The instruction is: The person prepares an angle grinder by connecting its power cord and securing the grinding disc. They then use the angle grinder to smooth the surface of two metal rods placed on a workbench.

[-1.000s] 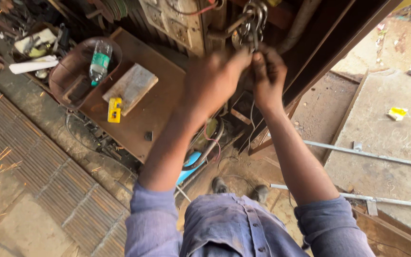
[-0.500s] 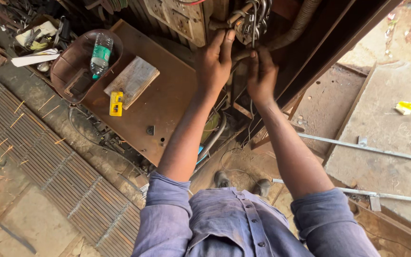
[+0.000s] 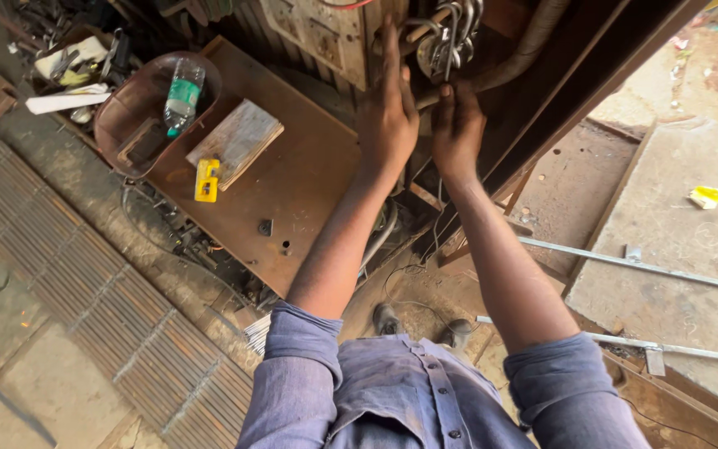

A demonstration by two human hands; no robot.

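Padlocks (image 3: 450, 37), a cluster of metal ones with bright shackles, hang at about 12 o'clock in the head view, against a dark rusted steel frame (image 3: 592, 75) that runs diagonally toward 1 o'clock. Left hand (image 3: 388, 112) is raised just left of the cluster, fingers extended and nearly flat, palm turned away from the camera; fingertips reach up beside a worn wooden panel (image 3: 326, 33), and it grips nothing visible. Right hand (image 3: 457, 133) sits directly below the padlocks, fingers loosely curled upward, fingertips touching or nearly touching the lowest lock; whether it actually grips anything cannot be told from this angle. Both forearms rise from rolled blue shirt sleeves (image 3: 292, 349) at 6 o'clock. At 10 o'clock lies a rusty brown steel plate (image 3: 309, 183), carrying a thick bundle of papers (image 3: 238, 137) and, touching its lower edge, a small yellow tool (image 3: 207, 180). Just beyond, at 10 to 11 o'clock, a round shallow bowl (image 3: 118, 108) holds a clear plastic bottle (image 3: 183, 96) with a green label, lying tilted. A ribbed metal grating (image 3: 85, 291) covers the ground at 8 o'clock. At 3 to 4 o'clock, two thin metal bars (image 3: 641, 264) cross a concrete slab (image 3: 683, 224). Two shoes (image 3: 388, 320) show between the arms.
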